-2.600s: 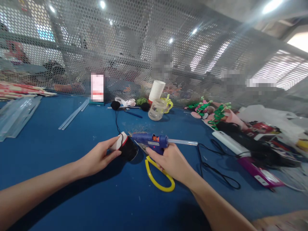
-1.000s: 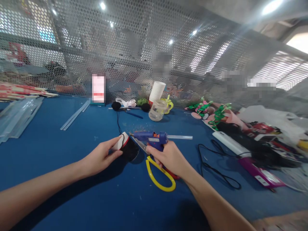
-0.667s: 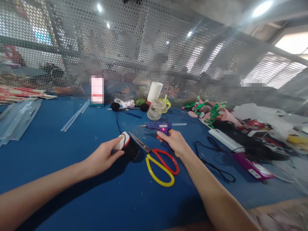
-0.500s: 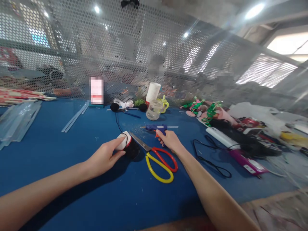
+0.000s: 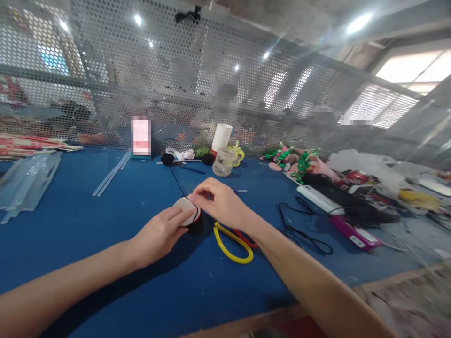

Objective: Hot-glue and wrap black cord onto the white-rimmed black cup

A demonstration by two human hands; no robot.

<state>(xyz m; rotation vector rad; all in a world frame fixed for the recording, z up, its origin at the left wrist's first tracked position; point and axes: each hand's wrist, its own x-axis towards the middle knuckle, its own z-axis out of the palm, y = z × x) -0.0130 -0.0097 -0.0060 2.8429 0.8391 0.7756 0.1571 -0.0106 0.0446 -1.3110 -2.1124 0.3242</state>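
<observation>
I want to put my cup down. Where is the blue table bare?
Bare blue table lies between the clear plastic sheets and the left hand, and along the near edge below the scissors. The right side is crowded with cord and ribbons.

hands: 2 | black-and-white piece: 1 | scissors: 1 | clear mug: 1 | black pompoms: 2 | paper cup stack: 1

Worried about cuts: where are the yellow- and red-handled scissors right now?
The yellow- and red-handled scissors lie mid-view on the blue tabletop, partly under the right hand, just right of the small black, white and red piece.
</observation>
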